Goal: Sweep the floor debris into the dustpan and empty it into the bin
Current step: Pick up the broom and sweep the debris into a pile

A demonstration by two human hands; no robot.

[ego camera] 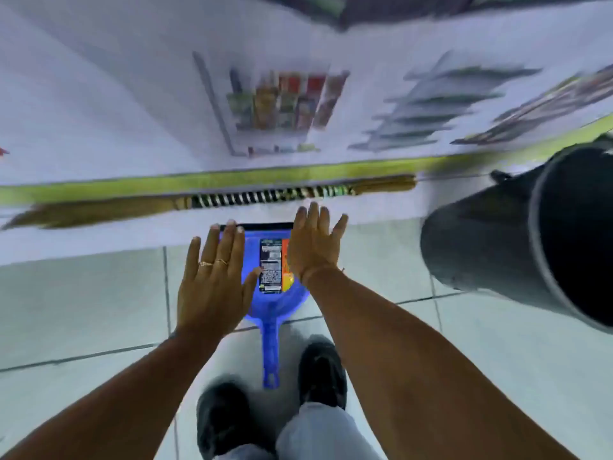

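A blue dustpan (pixel 270 305) lies on the tiled floor right in front of my feet, its handle pointing toward me. Inside it rests a flat printed packet (pixel 272 265), dark with an orange side. My left hand (pixel 212 280) hovers over the pan's left half, fingers spread, empty. My right hand (pixel 313 245) hovers over the right half, also flat and empty. A straw broom (pixel 205 202) with a striped handle lies along the base of the wall, just beyond the pan. A black bin (pixel 530 240) stands at the right, its mouth facing me.
A white wall panel (pixel 99 94) with printed product pictures and a green strip along its foot runs across the back. My two black shoes (pixel 321 373) stand either side of the dustpan handle. Pale floor tiles (pixel 83 303) stretch left and right.
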